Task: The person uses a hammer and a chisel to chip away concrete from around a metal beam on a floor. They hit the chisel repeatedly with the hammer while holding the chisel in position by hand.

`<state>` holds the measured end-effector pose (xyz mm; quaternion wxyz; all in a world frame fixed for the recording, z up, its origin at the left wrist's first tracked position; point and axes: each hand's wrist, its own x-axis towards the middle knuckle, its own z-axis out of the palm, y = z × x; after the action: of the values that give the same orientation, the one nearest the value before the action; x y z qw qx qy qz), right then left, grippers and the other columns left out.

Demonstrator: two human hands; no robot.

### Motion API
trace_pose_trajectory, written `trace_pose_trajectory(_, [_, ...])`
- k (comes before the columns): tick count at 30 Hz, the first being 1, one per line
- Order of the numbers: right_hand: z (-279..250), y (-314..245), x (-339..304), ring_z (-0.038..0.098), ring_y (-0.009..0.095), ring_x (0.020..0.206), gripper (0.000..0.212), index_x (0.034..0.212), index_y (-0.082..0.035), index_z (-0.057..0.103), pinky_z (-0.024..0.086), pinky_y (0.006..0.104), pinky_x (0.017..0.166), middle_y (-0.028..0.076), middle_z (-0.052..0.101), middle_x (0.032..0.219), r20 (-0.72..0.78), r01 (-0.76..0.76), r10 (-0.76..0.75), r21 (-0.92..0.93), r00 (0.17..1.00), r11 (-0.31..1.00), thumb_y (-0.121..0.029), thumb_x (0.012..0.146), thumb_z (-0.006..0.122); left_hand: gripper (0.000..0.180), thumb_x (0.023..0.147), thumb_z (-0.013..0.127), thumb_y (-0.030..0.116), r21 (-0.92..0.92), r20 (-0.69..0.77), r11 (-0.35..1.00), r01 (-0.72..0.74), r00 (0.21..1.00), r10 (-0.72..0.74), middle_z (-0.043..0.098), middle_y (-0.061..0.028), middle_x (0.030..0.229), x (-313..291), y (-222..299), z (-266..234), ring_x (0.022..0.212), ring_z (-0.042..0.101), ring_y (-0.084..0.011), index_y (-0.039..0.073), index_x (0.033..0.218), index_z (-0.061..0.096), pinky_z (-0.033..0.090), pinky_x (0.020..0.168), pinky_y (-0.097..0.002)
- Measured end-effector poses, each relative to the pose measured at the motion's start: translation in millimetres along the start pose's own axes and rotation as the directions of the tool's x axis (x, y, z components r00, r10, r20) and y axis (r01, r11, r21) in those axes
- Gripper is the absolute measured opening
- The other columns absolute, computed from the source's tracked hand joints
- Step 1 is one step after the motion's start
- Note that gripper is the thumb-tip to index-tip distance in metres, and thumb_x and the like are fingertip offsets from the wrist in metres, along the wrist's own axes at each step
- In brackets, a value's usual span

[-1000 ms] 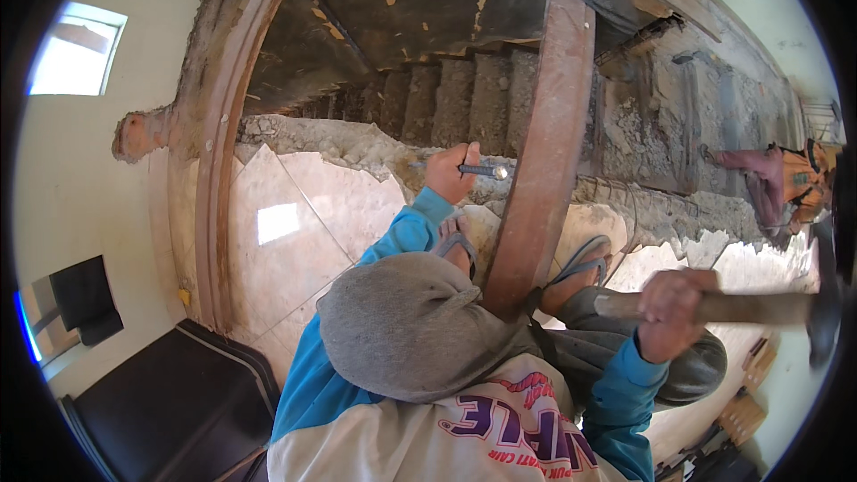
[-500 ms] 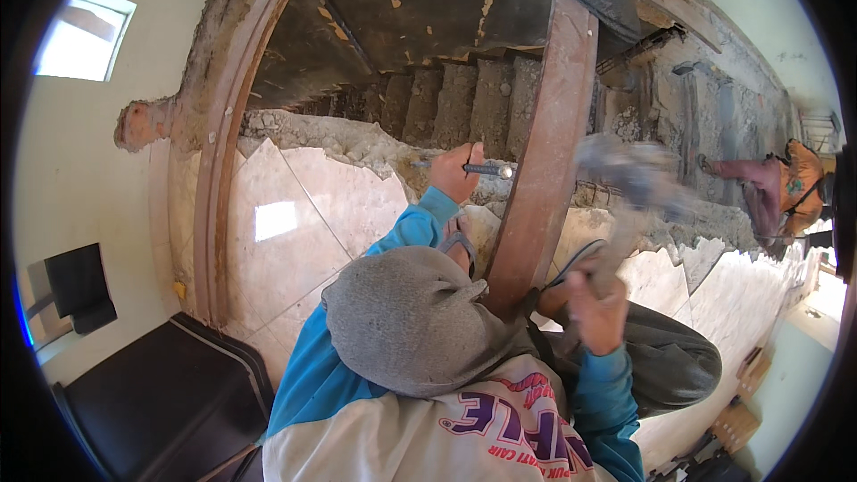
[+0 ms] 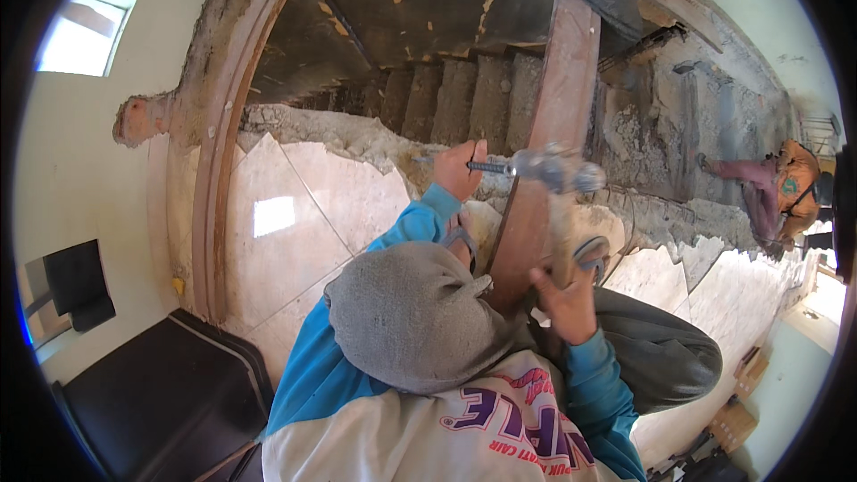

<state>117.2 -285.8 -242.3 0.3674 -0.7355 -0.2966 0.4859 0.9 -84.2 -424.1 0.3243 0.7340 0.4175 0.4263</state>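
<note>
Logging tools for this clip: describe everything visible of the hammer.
The hammer has a grey, metal-looking head and a pale, wood-looking handle; blur hides finer detail. The head lies crosswise in the picture, in front of the reddish-brown beam, its left end at the ribbed rod; whether they touch is unclear. The handle runs down into the person's right grip, closed around it.

Purple-and-red lettering (image 3: 515, 421) — on the shirt (image 3: 375, 437)
</note>
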Motion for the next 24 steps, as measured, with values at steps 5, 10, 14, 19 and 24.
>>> trace_pose_trajectory(5, [-49.9,-47.7,-18.4,0.046,0.010,0.049,0.012,0.096,-0.004,0.056,0.038,0.0225,0.045,0.002,0.053,0.066,-0.351,0.447,-0.357,0.221,0.866,0.867,-0.010,0.086,0.057,0.037,0.092,0.053,0.025,0.000,0.017,0.999,0.033,0.999,-0.033,0.047,-0.0176,0.056,4.0,-2.2,-9.1,0.051,0.048,-0.0379,0.003,0.063,0.048,0.036,0.046,-0.0431])
trace_pose_trajectory(10, [-49.4,-71.3,-21.3,0.038,0.013,0.046,0.019,0.078,-0.014,0.052,0.031,0.0259,0.043,-0.004,0.035,0.055,-0.514,0.636,-0.429,0.741,0.743,0.216,-0.023,0.093,0.045,0.036,0.092,0.052,0.028,0.025,0.040,0.999,0.034,0.999,-0.035,0.050,-0.0173,0.058,3.9,3.2,-0.6,0.054,0.051,-0.0382,0.005,0.064,0.050,0.039,0.047,-0.0447])
trace_pose_trajectory(14, [11.8,-2.6,4.0,0.052,0.014,0.063,0.018,0.083,0.000,0.061,0.043,0.0306,0.059,0.003,0.059,0.072,-0.018,-0.005,0.001,-0.184,1.000,0.983,-0.017,0.083,0.065,0.037,0.092,0.053,0.024,-0.009,0.000,1.000,0.008,1.000,-0.008,0.046,-0.0175,0.054,2.8,-0.5,1.1,0.049,0.047,-0.0369,0.003,0.062,0.048,0.035,0.045,-0.0424])
trace_pose_trajectory(19, [-13.7,-12.6,-11.5,0.054,0.013,0.068,0.016,0.090,0.001,0.063,0.044,0.0294,0.061,0.006,0.061,0.077,-0.110,0.051,-0.063,-0.110,0.992,0.993,-0.014,0.083,0.063,0.035,0.092,0.054,0.023,0.003,0.026,1.000,0.017,1.000,-0.018,0.047,-0.0178,0.055,3.8,-5.0,-1.0,0.048,0.047,-0.0370,0.003,0.063,0.050,0.036,0.045,-0.0422])
trace_pose_trajectory(24, [-71.5,-63.6,-24.0,0.037,0.008,0.049,0.020,0.074,-0.010,0.051,0.036,0.0245,0.047,-0.001,0.042,0.060,-0.360,0.603,-0.483,0.490,0.798,0.630,-0.023,0.090,0.050,0.035,0.092,0.053,0.023,-0.010,0.021,1.000,0.021,1.000,-0.021,0.047,-0.0178,0.055,3.0,-2.6,-4.5,0.048,0.047,-0.0372,0.003,0.063,0.049,0.035,0.045,-0.0422])
